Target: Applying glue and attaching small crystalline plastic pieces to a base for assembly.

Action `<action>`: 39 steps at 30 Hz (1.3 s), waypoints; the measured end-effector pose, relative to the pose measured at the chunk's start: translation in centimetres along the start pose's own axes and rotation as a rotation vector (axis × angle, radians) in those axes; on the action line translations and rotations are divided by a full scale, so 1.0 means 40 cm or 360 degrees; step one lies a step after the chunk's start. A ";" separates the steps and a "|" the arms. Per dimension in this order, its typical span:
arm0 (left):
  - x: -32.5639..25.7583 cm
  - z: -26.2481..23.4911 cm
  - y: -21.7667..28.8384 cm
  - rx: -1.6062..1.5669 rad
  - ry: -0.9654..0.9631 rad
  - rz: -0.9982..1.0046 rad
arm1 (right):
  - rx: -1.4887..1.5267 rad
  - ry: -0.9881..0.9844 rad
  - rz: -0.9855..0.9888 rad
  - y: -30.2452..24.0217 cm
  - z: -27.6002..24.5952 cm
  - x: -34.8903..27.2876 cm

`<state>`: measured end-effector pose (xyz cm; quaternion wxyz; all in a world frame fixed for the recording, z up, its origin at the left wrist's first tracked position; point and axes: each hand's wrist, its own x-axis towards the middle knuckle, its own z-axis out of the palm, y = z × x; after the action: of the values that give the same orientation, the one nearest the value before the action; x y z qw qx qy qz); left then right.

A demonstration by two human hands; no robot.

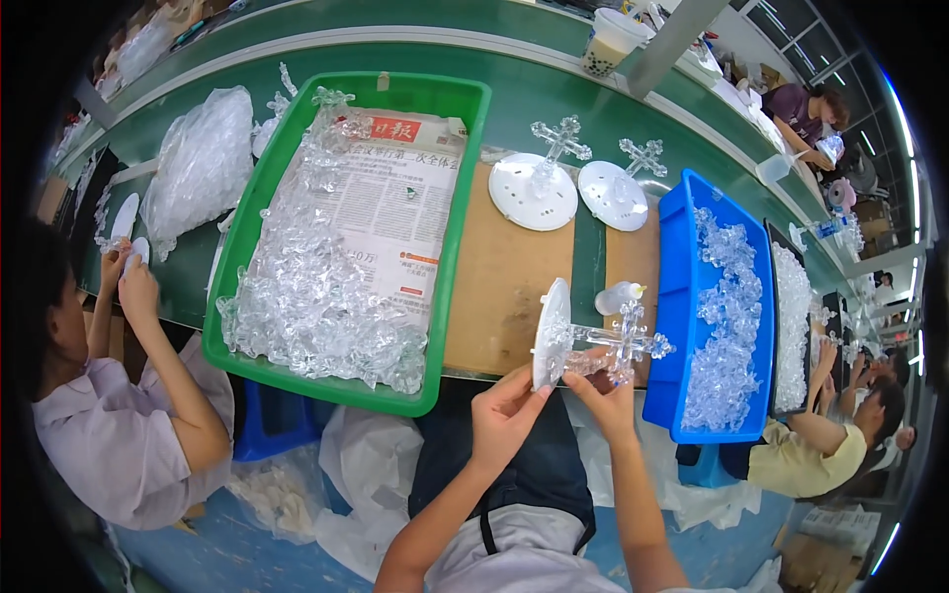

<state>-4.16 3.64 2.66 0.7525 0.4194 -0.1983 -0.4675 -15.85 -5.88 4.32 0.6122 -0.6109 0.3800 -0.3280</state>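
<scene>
In front of my body I hold a clear plastic cross on a white round base, tipped sideways so the disc stands on edge. My left hand pinches the disc's lower rim. The fingers of my right hand are closed around the lower part of the cross, close to the disc; the fingertips are partly hidden. Beyond them lies a small white squeeze bottle with a yellowish tip. Two more clear crosses on white bases, one on the left and one on the right, stand farther back.
Left of me is a green tray with newspaper and many clear plastic pieces. A blue bin of clear pieces stands at right. A drink cup is at the back. Co-workers sit at left and right.
</scene>
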 end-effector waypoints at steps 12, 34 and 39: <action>-0.009 -0.009 0.005 0.0005 0.0058 -0.0002 | -0.0114 0.0134 -0.0104 0.001 0.035 -0.017; 0.009 -0.005 0.008 -0.0150 0.0363 0.0106 | -0.0652 0.0220 -0.0352 -0.005 0.094 -0.026; 0.020 -0.012 -0.004 -0.0151 0.0353 0.0085 | -0.0701 0.0219 -0.0435 -0.053 0.091 -0.008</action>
<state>-3.53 3.12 2.20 0.8010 0.4271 -0.1026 -0.4068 -12.72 -3.87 6.32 0.3874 -0.7512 0.3970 -0.3579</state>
